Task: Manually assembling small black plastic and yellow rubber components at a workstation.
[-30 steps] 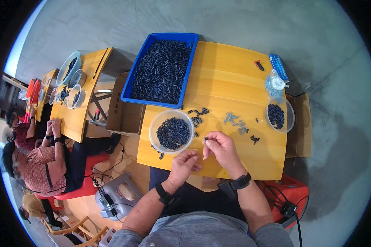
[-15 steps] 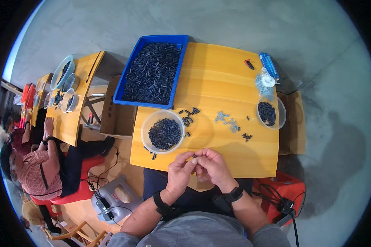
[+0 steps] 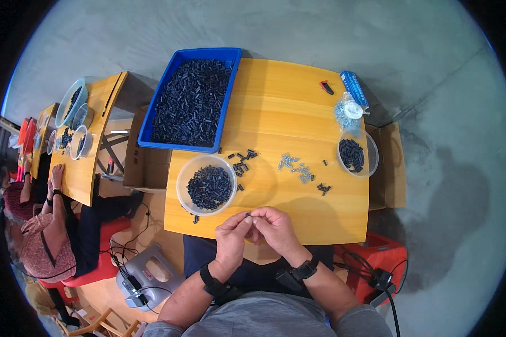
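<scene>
1. At the near edge of the tabletop, your left hand and right hand meet, fingertips touching each other.
2. Your left hand's grip is pressed together on a small dark part, pinched between thumb and forefinger. The part sits just above the tabletop's near edge, between the two hands.
3. Your right hand's fingers curl toward the same part. Whether its grip closes on the part or only touches it, I cannot tell.
4. Just beyond your left hand stands a clear round bowl, part-filled with dark parts of the same kind. A few such parts lie loose beside its near rim.
5. A blue tray, heaped with dark parts, rests at the far left of the tabletop and overhangs its left edge.
6. Between bowl and tray, a small scatter of loose dark pieces lies on the wood. To its right lies a cluster of small silver pieces.
7. At the right edge stands a smaller clear bowl holding dark parts, well apart from your hands.
8. Beyond that bowl lie a clear plastic bag, a blue box and a small red-and-black tool.
9. To your left, another person sits at a second wooden table carrying several clear bowls.
</scene>
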`<control>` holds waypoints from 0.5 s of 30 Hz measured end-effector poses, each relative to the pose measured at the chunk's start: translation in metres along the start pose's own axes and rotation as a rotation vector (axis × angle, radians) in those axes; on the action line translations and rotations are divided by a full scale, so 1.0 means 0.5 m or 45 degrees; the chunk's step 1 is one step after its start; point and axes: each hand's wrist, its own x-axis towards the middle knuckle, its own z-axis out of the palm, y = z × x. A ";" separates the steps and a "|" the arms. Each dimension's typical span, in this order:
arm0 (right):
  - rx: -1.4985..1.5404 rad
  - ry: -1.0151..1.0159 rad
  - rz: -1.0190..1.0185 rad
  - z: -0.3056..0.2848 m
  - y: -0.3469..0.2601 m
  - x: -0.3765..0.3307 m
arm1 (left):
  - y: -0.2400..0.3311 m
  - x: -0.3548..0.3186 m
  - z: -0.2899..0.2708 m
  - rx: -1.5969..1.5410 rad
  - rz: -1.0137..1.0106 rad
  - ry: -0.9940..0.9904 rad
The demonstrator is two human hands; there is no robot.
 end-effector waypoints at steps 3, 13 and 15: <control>-0.735 0.131 -0.459 -0.020 -0.003 0.010 | -0.017 0.014 -0.015 0.105 -0.011 0.054; -1.557 0.552 -0.163 -0.133 -0.098 0.094 | -0.028 0.051 -0.061 0.250 -0.156 -0.073; -1.570 0.581 -0.082 -0.136 -0.100 0.099 | -0.027 0.051 -0.058 0.244 -0.164 -0.078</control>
